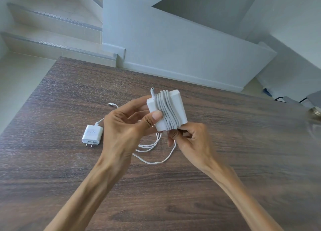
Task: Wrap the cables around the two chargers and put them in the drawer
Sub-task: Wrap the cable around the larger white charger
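Both hands' fingers grasp wrapped charger (167, 109); right hand (189, 140) fingertips hidden beneath it.

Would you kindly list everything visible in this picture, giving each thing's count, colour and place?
large charger: one, white, held up above the table between both hands
wound cable: one, pale grey, coiled many turns around the large charger, its plug end sticking up at the top
small charger: one, white, lying flat on the table at left, prongs toward the camera
loose cable: one, white, plugged into the small charger, looping on the table under the hands
table: one, dark brown wood grain, fills the lower frame
stairs: one flight, beige with grey edging, upper left
left hand: one, grips the large charger, thumb on the coils
right hand: one, fingers curled at the charger's lower edge
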